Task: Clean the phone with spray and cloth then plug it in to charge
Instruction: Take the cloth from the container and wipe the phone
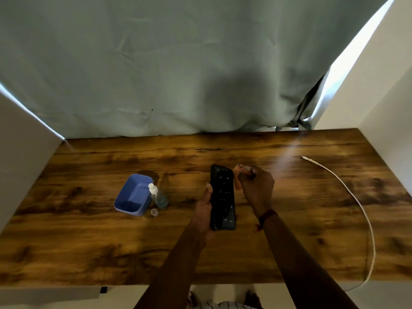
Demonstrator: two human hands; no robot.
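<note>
My left hand (204, 210) holds a black phone (223, 197) above the wooden table (89, 241), screen up and speckled with droplets. My right hand (256, 188) sits just right of the phone's top end, fingers closed on a small pinkish cloth (239, 172) that touches the phone's upper right edge. A small clear spray bottle (157, 195) with a white nozzle stands to the left, its loose cap (154, 212) on the table in front of it. A white charging cable (347, 188) lies at the right, its plug end (306, 159) pointing toward the back.
A blue plastic tub (132, 196) stands right beside the spray bottle on its left. A grey-green curtain (178, 63) hangs behind the table, white walls close both sides. The cable runs over the front right edge of the table.
</note>
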